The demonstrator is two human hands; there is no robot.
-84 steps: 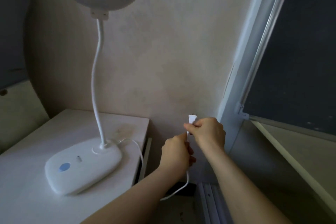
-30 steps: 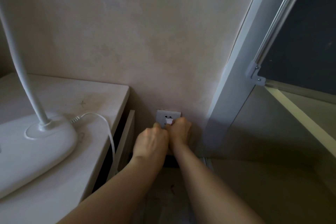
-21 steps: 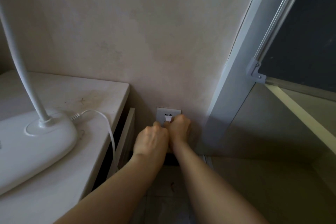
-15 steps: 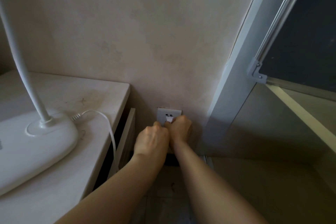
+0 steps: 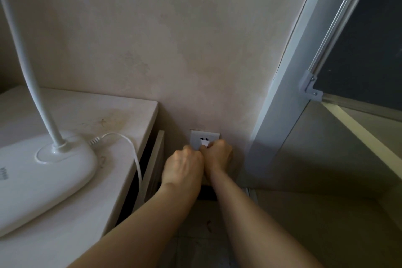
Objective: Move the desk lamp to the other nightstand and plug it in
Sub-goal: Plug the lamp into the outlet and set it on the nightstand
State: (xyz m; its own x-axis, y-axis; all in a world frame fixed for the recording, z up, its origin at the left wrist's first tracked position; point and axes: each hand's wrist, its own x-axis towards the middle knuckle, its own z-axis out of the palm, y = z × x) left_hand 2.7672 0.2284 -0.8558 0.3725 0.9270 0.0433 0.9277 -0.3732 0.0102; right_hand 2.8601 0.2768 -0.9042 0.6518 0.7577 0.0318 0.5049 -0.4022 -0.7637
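Note:
The white desk lamp (image 5: 41,178) stands on the pale nightstand (image 5: 121,115) at the left, its thin neck rising out of view. Its white cord (image 5: 132,154) loops off the nightstand's right edge and drops out of sight. Low on the wall is a white socket plate (image 5: 196,137). My right hand (image 5: 217,155) pinches the white plug (image 5: 204,143) against the socket, just under its two upper slots. My left hand (image 5: 183,167) is closed beside it, touching the right hand; what it holds is hidden.
A grey window frame (image 5: 280,85) runs up the wall to the right, with a dark pane (image 5: 365,39) and a pale sill (image 5: 359,132). A narrow gap separates the nightstand from the socket. Tiled floor (image 5: 304,235) lies below.
Both hands came down from chest height to the wall socket with the plug. Over the last second they have hardly moved, the plug staying pressed at the socket.

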